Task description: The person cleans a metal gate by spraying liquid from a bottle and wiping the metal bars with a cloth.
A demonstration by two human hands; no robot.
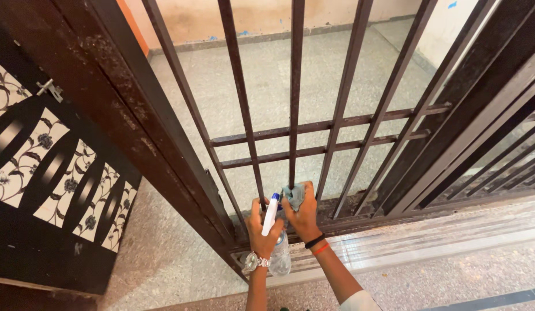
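My left hand [260,227] grips a clear spray bottle [277,253] with a white and blue nozzle, held upright near the bottom of a dark brown metal grille gate [295,86]. My right hand [305,216] clutches a small blue-grey cloth [295,194] and presses it against the lower end of one vertical bar, just above the gate's bottom rail [359,204]. A watch is on my left wrist, and black and orange bands are on my right. The two hands sit side by side, nearly touching.
A dark door panel [54,173] with white floral cut-outs and a small metal latch stands at the left. Speckled stone floor [313,69] shows beyond the bars. A pale threshold strip [428,239] runs under the gate. More bars crowd the right side.
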